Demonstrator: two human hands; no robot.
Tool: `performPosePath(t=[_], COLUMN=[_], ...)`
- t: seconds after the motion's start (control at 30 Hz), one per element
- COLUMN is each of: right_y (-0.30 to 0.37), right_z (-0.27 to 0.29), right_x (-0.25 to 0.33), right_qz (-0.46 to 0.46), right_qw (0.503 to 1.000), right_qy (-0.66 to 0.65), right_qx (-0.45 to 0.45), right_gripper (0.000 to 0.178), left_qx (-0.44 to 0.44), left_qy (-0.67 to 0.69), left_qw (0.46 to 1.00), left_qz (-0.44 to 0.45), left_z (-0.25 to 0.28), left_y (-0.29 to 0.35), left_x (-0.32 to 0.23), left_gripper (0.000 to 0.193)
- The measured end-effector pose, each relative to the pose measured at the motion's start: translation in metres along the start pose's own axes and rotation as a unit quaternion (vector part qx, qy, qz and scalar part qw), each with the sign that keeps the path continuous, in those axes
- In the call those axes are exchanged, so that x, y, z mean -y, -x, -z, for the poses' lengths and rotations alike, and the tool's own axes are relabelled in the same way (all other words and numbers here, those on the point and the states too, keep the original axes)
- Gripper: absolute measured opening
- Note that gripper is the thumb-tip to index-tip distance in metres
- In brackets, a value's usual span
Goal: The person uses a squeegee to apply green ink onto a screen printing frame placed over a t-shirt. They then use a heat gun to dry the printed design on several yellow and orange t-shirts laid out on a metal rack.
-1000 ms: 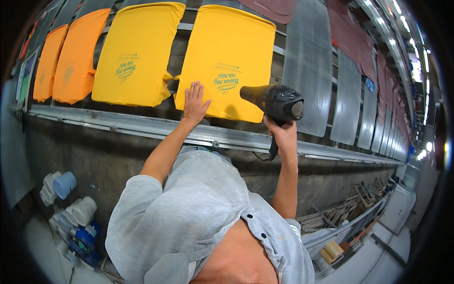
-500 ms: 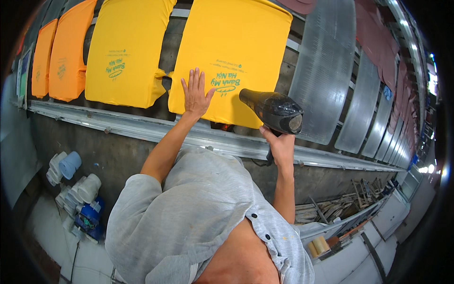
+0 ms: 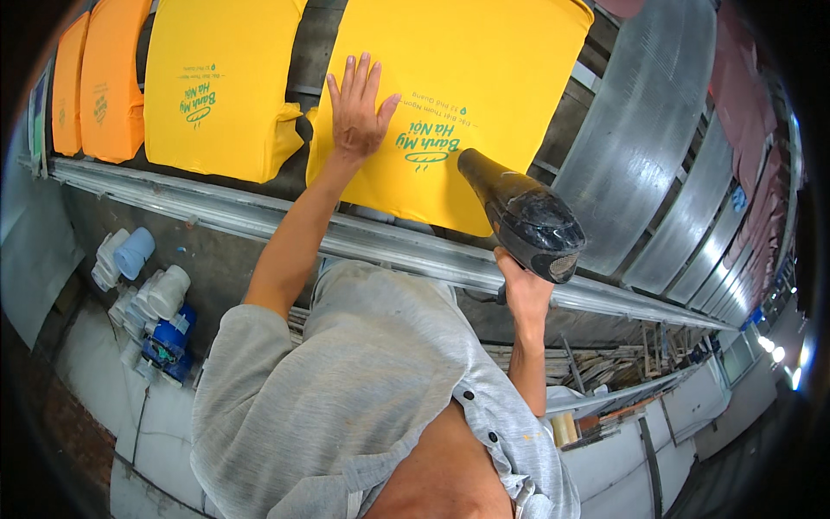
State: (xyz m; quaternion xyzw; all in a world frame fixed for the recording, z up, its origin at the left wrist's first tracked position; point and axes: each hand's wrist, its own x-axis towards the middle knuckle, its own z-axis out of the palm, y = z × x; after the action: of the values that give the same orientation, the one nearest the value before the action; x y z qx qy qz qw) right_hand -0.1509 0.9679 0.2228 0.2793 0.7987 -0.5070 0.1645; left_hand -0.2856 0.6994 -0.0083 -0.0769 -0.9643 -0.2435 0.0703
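A yellow T-shirt (image 3: 467, 52) with a small green print is stretched flat over a board in front of me. My left hand (image 3: 359, 112) lies palm down on it, fingers spread, left of the print. In my right hand (image 3: 526, 290) is a black hair dryer (image 3: 529, 212), gripped by its handle. Its nozzle points at the shirt, close to the right end of the print. The dryer's scuffed rear end with the round grille faces back toward me.
Another printed yellow shirt (image 3: 220, 52) and orange shirts (image 3: 112, 78) cover boards to the left. Bare metal boards (image 3: 640, 147) run off rightward. A metal rail (image 3: 380, 242) passes before my waist. White tubs (image 3: 164, 290) and a blue machine (image 3: 169, 342) stand lower left; wood strips (image 3: 596, 359) lie lower right.
My left hand has slid farther up the shirt. The dryer has shifted slightly rightward in the picture, its nozzle now nearer the print's right end. The view has also moved closer.
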Motion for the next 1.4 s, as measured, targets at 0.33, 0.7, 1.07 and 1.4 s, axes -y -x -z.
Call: performPosePath(t=[0.33, 0.7, 1.07, 1.4], right_y=[-0.008, -0.009, -0.012, -0.013], right_z=[-0.002, 0.006, 0.067, 0.081], right_x=[-0.014, -0.042, -0.094, -0.100], right_qz=[0.024, 0.055, 0.024, -0.012], right_qw=[1.000, 0.995, 0.967, 0.967], right_qy=[0.012, 0.069, 0.113, 0.103], right_qx=[-0.016, 0.040, 0.225, 0.233], right_gripper=[0.031, 0.030, 0.055, 0.050], left_qx=[0.002, 0.001, 0.063, 0.049], left_qy=[0.010, 0.007, 0.020, 0.031], left_qw=[1.000, 1.000, 0.996, 0.994], left_qz=[0.013, 0.015, 0.062, 0.089], left_z=[0.001, 0.001, 0.021, 0.018], left_y=[-0.005, -0.007, -0.002, -0.008], left_x=[-0.003, -0.003, -0.007, -0.019], left_gripper=[0.059, 0.056, 0.047, 0.046])
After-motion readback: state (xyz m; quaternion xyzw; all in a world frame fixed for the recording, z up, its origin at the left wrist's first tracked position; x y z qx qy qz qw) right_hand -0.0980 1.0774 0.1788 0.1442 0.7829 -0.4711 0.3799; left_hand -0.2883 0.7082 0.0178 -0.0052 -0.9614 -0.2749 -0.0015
